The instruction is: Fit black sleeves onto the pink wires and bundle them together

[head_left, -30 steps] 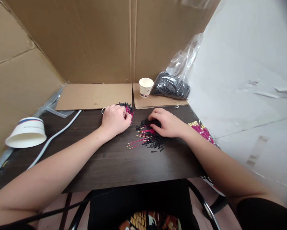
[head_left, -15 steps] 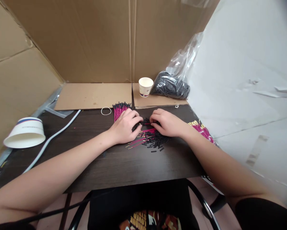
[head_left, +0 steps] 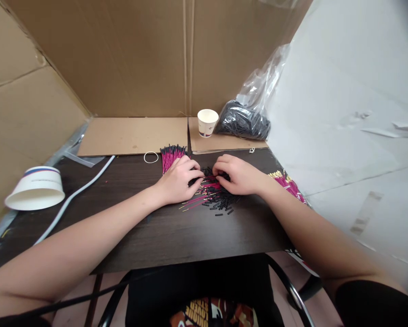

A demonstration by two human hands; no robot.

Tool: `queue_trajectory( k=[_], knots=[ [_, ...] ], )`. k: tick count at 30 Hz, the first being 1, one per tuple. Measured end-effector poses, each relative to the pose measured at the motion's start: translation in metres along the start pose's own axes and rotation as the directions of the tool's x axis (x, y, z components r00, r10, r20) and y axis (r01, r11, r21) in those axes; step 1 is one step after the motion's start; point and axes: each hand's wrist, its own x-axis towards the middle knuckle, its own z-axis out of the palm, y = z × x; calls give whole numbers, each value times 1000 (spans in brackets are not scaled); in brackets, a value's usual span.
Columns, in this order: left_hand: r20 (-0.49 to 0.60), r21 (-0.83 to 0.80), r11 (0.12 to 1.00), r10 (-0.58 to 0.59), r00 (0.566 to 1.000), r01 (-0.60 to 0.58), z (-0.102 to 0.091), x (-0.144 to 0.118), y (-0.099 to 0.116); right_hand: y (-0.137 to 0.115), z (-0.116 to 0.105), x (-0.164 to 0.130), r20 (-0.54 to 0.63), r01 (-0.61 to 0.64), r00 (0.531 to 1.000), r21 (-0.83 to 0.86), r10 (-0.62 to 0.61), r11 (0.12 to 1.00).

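The left hand (head_left: 179,179) has left the bundle of black-capped magenta wires (head_left: 171,156) and come in beside the right hand (head_left: 237,175), uncovering a white ring (head_left: 151,157) on the bench (head_left: 176,240). Handling now centres on one magenta wire (head_left: 209,177) between them, above the pile of loose black sleeves (head_left: 222,200). The right fingers are pinched on that wire; the left fingers are curled nearly together, but I cannot tell whether they grip anything.
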Motion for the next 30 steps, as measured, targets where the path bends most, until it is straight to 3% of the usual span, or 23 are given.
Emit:
queue_trajectory(
  k=[30],
  knots=[
    [22, -76, 997, -3, 1000, 5, 0, 0, 3, -8, -2, 1, 0, 60, 998, 64, -60, 996]
  ],
)
